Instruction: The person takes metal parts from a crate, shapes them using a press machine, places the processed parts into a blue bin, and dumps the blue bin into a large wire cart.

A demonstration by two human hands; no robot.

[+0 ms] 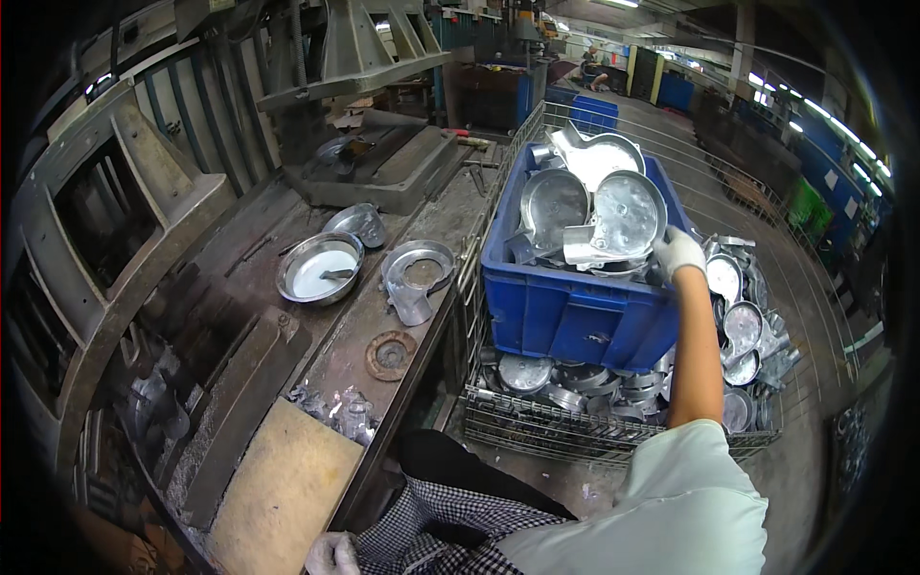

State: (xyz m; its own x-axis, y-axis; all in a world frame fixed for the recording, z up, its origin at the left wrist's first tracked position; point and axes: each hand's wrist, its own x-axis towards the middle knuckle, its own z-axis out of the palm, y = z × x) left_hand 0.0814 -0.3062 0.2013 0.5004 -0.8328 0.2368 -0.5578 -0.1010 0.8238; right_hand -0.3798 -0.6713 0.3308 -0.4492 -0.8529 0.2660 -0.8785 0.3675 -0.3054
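My right hand (678,253), in a white glove, reaches to the right side of a blue plastic crate (575,314). Its fingers close on the right edge of a round silvery metal casting (628,213) with a short spout; part of the grip is hidden. Similar castings are heaped in the crate, among them a round casting (556,206) at the left and one (606,158) at the back. My left hand (333,554), also gloved, is low beside my checked apron, near a tan board (283,484). The frame's lower edge cuts it off, so its fingers cannot be read.
The crate rests on more castings (525,374) inside a wire cage (575,428). On the machine bench at left lie a metal bowl (290,287) of whitish liquid, a casting (414,278), a rusty ring (391,356) and metal scraps (350,414). A heavy press frame (182,216) stands farther left.
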